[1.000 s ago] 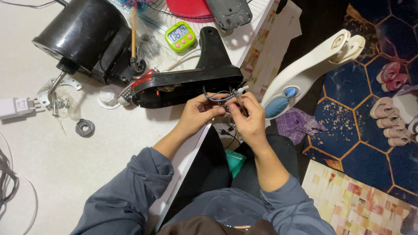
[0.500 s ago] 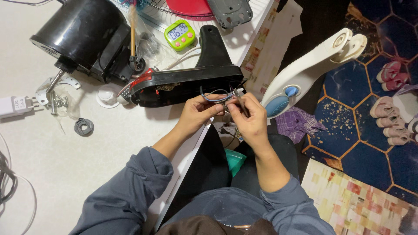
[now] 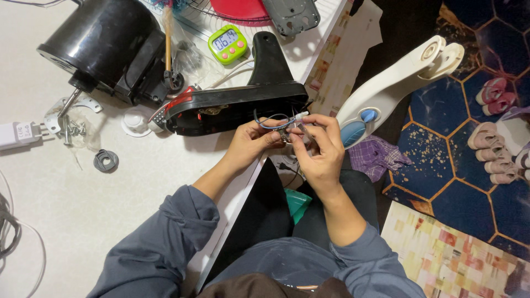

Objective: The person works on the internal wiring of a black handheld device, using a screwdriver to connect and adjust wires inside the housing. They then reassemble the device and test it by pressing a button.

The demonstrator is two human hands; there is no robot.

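Observation:
A black fan base housing [image 3: 237, 105] lies on its side on the white table [image 3: 66, 209], with a bundle of thin blue and white wires [image 3: 274, 120] coming out of its right end. My left hand [image 3: 251, 144] pinches those wires just below the housing. My right hand [image 3: 318, 149] meets it from the right, fingertips closed on the wire ends and a small white connector [image 3: 301, 116]. Both hands hover over the table's edge, above my lap.
A black fan motor [image 3: 102, 47] sits at the back left, with a green digital timer [image 3: 227, 43], a bag of screws [image 3: 74, 128], a black washer [image 3: 105, 160] and a white plug [image 3: 19, 135]. A white fan stand part [image 3: 397, 83] leans on the floor to the right.
The view has shifted slightly. My hands stay together at the wires, with the fingers working them a little; nothing was let go.

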